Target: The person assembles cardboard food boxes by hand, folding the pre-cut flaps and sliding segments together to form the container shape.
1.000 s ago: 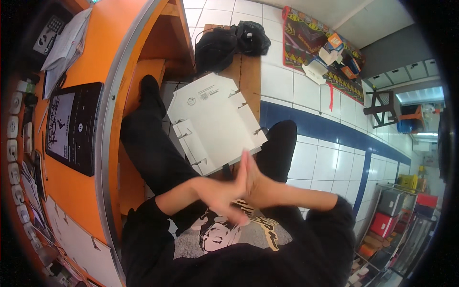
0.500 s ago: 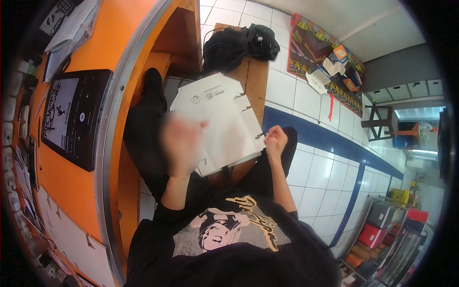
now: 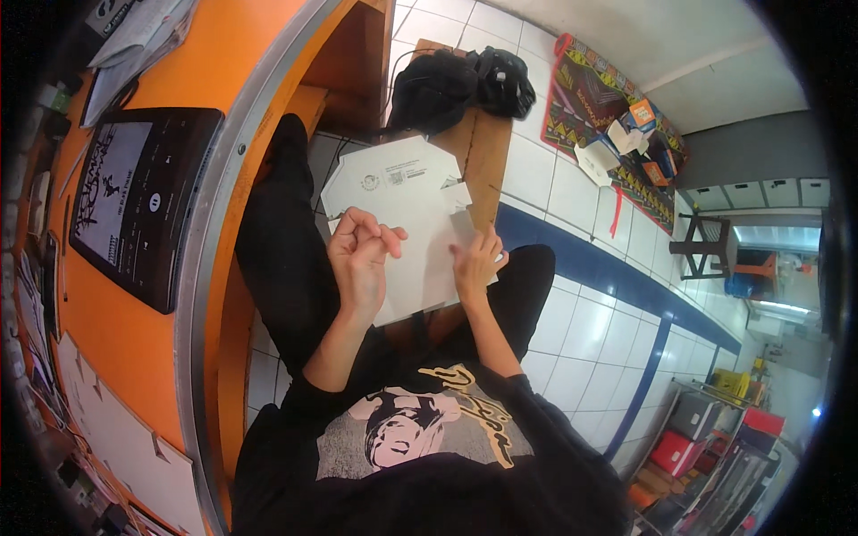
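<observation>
Both hands moved down onto flat white die-cut cardboard box blank (image 3: 407, 228), resting on lap beside orange curved desk (image 3: 192, 134). Left hand (image 3: 362, 255) curled, fingertips pinching left edge; right hand (image 3: 476, 262) pressed flat over right flap. Folding barely begun: one flap lifted, remainder unfolded.

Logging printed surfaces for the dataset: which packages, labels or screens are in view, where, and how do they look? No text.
Flat white die-cut cardboard blank: on the lap, under left hand and right hand; small dark printed marks near its far edge.
Black tablet: on the orange counter, person's left; screen lit grey and white.
Small boxes, orange and white: heaped on the patterned rug, far right.
</observation>
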The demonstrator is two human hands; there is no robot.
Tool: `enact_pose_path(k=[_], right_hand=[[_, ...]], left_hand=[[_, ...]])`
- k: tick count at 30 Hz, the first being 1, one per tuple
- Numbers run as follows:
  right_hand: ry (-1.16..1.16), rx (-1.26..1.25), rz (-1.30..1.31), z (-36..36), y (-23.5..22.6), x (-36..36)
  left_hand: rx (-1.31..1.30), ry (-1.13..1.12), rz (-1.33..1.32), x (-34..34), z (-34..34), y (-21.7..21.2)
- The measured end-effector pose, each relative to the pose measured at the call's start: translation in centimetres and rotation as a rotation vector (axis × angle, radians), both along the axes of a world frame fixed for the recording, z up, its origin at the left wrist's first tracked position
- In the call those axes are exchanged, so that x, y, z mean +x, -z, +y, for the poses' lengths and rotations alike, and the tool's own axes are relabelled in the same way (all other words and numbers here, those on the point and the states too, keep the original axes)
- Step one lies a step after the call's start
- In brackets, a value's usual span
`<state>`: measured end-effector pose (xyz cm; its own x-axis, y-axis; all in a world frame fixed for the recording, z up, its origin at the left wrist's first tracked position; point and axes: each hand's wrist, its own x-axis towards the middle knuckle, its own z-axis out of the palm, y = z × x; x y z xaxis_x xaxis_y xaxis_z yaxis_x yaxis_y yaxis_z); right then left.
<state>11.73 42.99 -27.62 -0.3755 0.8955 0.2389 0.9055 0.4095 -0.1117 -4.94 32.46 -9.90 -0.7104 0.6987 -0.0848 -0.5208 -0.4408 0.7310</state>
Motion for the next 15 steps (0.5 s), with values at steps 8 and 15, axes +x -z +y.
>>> enact_pose_path(k=[8, 15], right_hand=[[-0.421, 0.129, 0.547, -2.8, -12.9, -1.6], [-0.872, 0.114, 0.95, -8.7, -23.3, 0.5]], left_hand=[[-0.583, 0.431, 0.658, 3.2, 0.4, 2.0], [-0.544, 0.051, 0.475, -0.5, -0.4, 0.4]])
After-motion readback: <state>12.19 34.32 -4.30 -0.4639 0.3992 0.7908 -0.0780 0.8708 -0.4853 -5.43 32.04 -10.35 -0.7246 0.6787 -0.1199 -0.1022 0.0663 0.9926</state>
